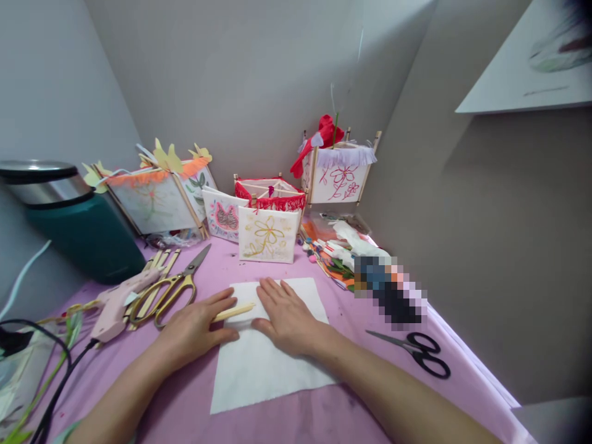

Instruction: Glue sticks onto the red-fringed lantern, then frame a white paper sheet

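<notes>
A white rectangular sheet (277, 376), cloth or paper, lies on the purple tablecloth in front of me. My right hand (289, 317) rests flat on its upper middle, fingers stretched out. At the sheet's left edge, my left hand (203, 324) lies with thumb and fingers apart. Thin pale wooden sticks (235, 311) stick out between that thumb and index finger onto the sheet; their other ends are hidden by the hand. Gold-handled scissors (173, 290) lie just beyond my left hand.
Left are a pink glue gun (120, 305), more wooden sticks (150, 296) and a teal bottle (87, 234). Decorated lanterns (150, 197) and a flower-drawn white panel (268, 237) stand behind. Black scissors (420, 354) lie right, below craft scraps (342, 253).
</notes>
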The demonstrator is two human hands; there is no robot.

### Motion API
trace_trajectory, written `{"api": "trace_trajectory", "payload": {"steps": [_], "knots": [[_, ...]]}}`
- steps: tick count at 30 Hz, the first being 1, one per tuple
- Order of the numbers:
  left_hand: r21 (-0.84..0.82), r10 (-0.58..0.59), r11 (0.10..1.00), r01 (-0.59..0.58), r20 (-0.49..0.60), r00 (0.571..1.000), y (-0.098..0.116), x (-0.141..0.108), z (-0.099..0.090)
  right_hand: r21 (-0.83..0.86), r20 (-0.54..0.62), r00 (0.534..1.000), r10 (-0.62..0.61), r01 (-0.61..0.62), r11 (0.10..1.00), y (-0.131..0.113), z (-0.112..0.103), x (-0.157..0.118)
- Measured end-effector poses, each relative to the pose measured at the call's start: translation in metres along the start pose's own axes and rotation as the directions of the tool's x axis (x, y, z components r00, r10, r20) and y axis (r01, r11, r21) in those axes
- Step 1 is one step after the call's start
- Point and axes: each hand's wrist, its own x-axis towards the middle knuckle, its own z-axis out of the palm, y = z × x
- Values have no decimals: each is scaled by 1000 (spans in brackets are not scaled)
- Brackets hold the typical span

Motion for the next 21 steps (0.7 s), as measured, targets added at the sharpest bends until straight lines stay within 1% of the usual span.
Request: {"api": "trace_trajectory", "payload": {"steps": [3,6,8,9,10,11,12,14,15,16,17,21], "knots": [[15,4,1000,-4,11,1000,-3,2,2,-8,-35,991,127,-128,992,17,-1,-13],[29,15,999,-16,17,1000,-7,3,4,-34,-38,962,269,-271,962,34,-8,-34],[33,24,999,-25,14,1000,-9,4,4,-63,-53,923,381,-384,921,36,-12,-47],[33,27,999,-27,10,1000,-10,4,5,-74,-72,904,421,-426,902,34,-13,-53],[32,30,999,-30,7,1000,-11,5,5,-78,-92,895,436,-443,893,28,-13,-58],[30,32,999,-32,4,999,-11,5,6,-73,-102,903,418,-425,902,21,-12,-62],[28,34,999,-34,2,999,-12,6,6,-58,-93,926,366,-372,926,13,-11,-66],[25,37,999,-37,1,999,-13,6,7,-4,-41,972,233,-233,972,-2,-7,-72],[24,38,999,-38,2,999,-13,7,7,24,-12,981,192,-191,981,-8,-6,-76],[25,37,999,-37,3,999,-13,7,7,47,11,984,180,-181,982,-11,-5,-80],[24,36,999,-36,5,999,-13,7,7,63,25,980,195,-197,978,-13,-4,-84],[25,43,999,-43,9,999,-13,7,6,83,50,950,309,-312,946,-7,-9,-107]]}}
